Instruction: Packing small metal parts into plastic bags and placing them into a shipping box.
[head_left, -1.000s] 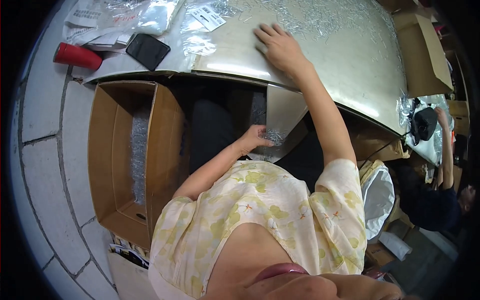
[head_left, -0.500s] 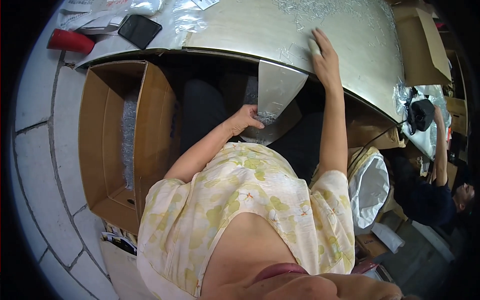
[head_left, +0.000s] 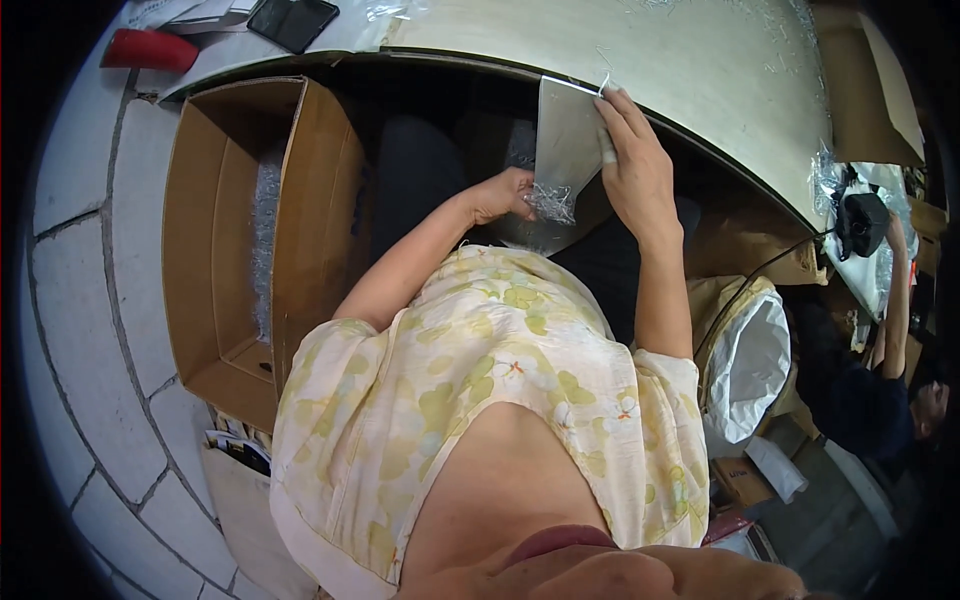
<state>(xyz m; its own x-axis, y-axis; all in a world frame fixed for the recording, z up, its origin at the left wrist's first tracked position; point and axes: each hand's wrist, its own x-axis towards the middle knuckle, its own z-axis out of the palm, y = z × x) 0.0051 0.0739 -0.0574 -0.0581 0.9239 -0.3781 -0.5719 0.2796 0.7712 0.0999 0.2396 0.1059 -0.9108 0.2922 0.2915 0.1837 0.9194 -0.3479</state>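
Observation:
My left hand closes around the lower side of a clear plastic bag, which hangs at the table's front edge with its mouth up against it. Small thin clear or metallic pieces lie heaped in the bag's bottom, beside my left fingertips. My right hand is at the table edge by the bag's right upper corner, fingers stretched out. A few thin slivers stick up at its fingertips. Whether my right fingers touch the bag's rim I cannot tell.
Left of me stands an open cardboard box with small clear pieces inside. A phone and a red cylinder lie at the upper left. At the right are a white-lined sack, a cardboard box and another person.
My right hand has drawn back from the tabletop to the edge beside the bag's mouth. The left hand still holds the bag, and the view has shifted, showing less of the table.

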